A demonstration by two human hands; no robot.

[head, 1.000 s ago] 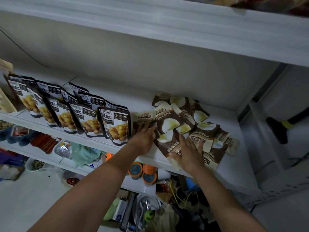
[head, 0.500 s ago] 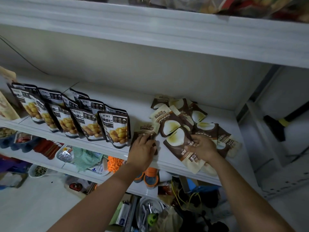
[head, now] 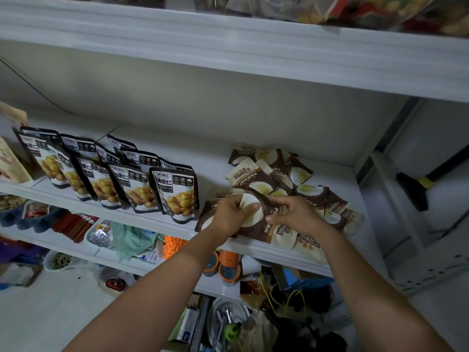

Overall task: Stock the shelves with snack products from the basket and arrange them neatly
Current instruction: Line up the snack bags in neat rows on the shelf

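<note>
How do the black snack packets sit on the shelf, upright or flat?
Upright. The black snack packets stand on their bottom edges in rows.

black pouches (head: 175,194) upright L, brown pouches (head: 264,177) heaped R

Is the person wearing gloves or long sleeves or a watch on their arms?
No. The left forearm and right forearm are bare right down to the picture's edge, with no sleeves in view. The left hand and right hand have no gloves, and no watch, bracelet or ring shows on either one.
</note>
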